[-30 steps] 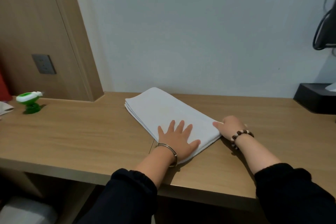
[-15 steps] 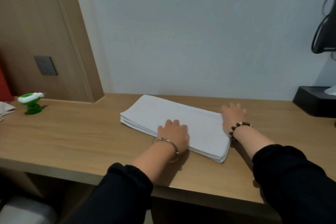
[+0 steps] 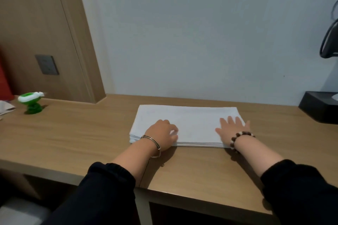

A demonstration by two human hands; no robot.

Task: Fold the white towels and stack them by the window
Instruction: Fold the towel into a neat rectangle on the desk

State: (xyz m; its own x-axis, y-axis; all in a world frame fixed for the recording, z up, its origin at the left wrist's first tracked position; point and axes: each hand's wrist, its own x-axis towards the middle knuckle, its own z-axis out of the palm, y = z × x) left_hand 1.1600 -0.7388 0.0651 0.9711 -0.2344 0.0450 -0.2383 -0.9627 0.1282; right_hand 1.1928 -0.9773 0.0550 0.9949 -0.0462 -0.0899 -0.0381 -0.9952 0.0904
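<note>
- A stack of folded white towels point(image 3: 188, 124) is seen in the centre of the frame, laid flat on the wooden table point(image 3: 73, 139) with its long side parallel to the pale wall point(image 3: 182, 33) and a narrow strip of table left between the two.
- Several layers are shown along the stack's near edge.
- The left hand point(image 3: 162, 134) is placed on the lower left part of the stack, at its near edge. Its fingers point(image 3: 172, 129) are curled inward. Whether cloth is pinched between them cannot be told.
- A thin metal bangle point(image 3: 153, 142) is worn on the left wrist.
- The right hand point(image 3: 232, 128) is laid flat on the right end of the stack, with its fingers point(image 3: 230, 119) straight, slightly spread and pointed toward the wall. Nothing is gripped by it.
- A bracelet of dark and pale beads point(image 3: 237, 138) is worn on the right wrist.
- Both forearms are bare, and black sleeves point(image 3: 109, 179) are seen in the lower part of the frame.
- A small green and white object point(image 3: 32, 102) is set on the table at the left edge, well apart from the stack.
- A grey wall socket point(image 3: 47, 64) is mounted on the wooden panel in the upper left.
- A black box point(image 3: 318, 106) is set at the right edge of the frame, with a black object point(image 3: 329, 42) above it that is cut off by the frame.
</note>
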